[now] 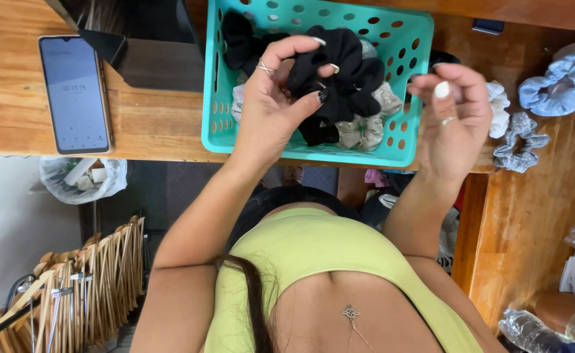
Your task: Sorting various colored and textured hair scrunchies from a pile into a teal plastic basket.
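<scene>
Your left grip [271, 98] pinches a black scrunchie [339, 72] over the teal basket [392, 147]. Right grip [454, 108] curls w/ fingers half closed, holding nothing. Phone [75, 95] lies far left on desk [13, 78].

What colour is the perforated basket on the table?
Teal basket, clearest in the head view.

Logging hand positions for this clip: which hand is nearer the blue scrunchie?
Right. The right hand hovers past the basket's right wall, near the blue scrunchie; the left hand holds a black scrunchie over the basket.
</scene>
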